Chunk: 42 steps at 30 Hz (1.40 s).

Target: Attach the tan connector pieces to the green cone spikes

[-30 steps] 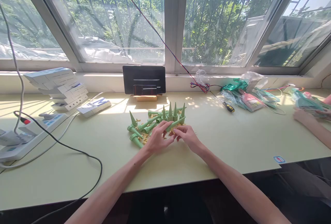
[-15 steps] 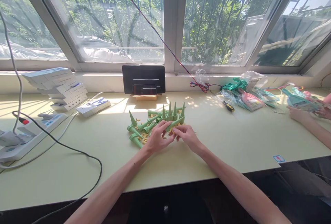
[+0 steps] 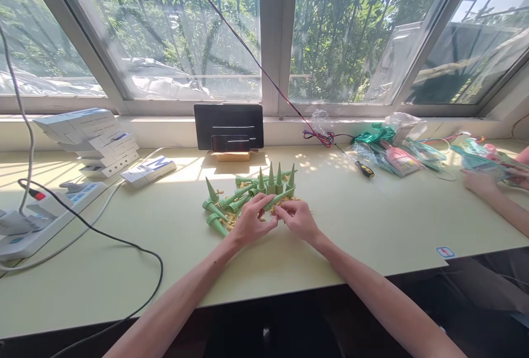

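Observation:
A heap of green plastic cone spikes point(image 3: 231, 201) lies on the pale table point(image 3: 363, 226), mixed with small yellow pieces point(image 3: 232, 220). Three spikes point(image 3: 275, 179) stand upright at the back of the heap. My left hand point(image 3: 250, 220) and my right hand point(image 3: 298, 219) meet at the heap's near edge. Both pinch one lying green spike point(image 3: 278, 198) between their fingertips, with fingers curled.
A dark tablet with a phone on a wooden stand point(image 3: 229, 129) leans against the sill. Stacked white boxes point(image 3: 95, 140) and a power strip with cables point(image 3: 45, 212) sit at left. A screwdriver point(image 3: 364, 169) and bagged items point(image 3: 397, 151) lie at right, where another person's hands point(image 3: 481, 182) work.
My hands stay pinched on the same green spike with only slight finger shifts. The other person's hands at right have moved a little with their packet.

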Each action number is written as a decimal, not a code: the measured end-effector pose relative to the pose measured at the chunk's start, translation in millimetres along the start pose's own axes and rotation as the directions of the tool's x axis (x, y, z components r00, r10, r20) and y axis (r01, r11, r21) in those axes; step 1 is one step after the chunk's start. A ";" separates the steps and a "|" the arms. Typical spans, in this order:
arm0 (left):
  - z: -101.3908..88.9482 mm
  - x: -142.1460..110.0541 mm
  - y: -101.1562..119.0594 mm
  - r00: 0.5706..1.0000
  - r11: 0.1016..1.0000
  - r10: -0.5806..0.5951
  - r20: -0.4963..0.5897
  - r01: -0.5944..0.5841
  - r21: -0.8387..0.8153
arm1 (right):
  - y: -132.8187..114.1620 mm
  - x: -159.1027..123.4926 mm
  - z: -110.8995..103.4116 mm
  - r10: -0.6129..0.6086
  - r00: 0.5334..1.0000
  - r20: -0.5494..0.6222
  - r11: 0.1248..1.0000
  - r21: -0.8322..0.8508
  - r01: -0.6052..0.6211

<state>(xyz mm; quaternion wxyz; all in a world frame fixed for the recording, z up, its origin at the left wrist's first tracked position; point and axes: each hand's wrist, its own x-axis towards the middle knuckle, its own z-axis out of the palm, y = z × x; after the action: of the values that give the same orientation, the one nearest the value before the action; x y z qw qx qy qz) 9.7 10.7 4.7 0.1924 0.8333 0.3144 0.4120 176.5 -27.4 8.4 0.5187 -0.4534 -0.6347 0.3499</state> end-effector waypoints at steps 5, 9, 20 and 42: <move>0.7 -0.1 -1.0 1.000 1.000 -0.004 -0.003 0.004 0.001 | 2.2 2.1 -0.3 0.097 0.994 0.044 0.988 0.115 -0.102; 0.1 0.2 1.6 1.000 1.000 -0.009 -0.002 0.009 -0.002 | 3.4 4.2 -2.3 0.176 0.977 0.117 0.943 0.266 -0.202; -0.2 0.5 1.6 1.000 1.000 -0.013 0.003 0.013 0.001 | 5.1 3.2 -0.5 0.139 0.987 0.083 0.971 0.182 -0.153; 0.4 -0.1 2.3 0.999 0.999 -0.032 -0.003 0.032 -0.011 | 3.3 3.9 -2.5 0.184 0.973 0.140 0.935 0.280 -0.217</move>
<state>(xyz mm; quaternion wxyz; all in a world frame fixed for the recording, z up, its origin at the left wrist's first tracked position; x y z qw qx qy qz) 10.8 8.9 5.7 0.2030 0.8266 0.3257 0.4118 179.4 -22.7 7.3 0.5054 -0.4136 -0.5541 0.5162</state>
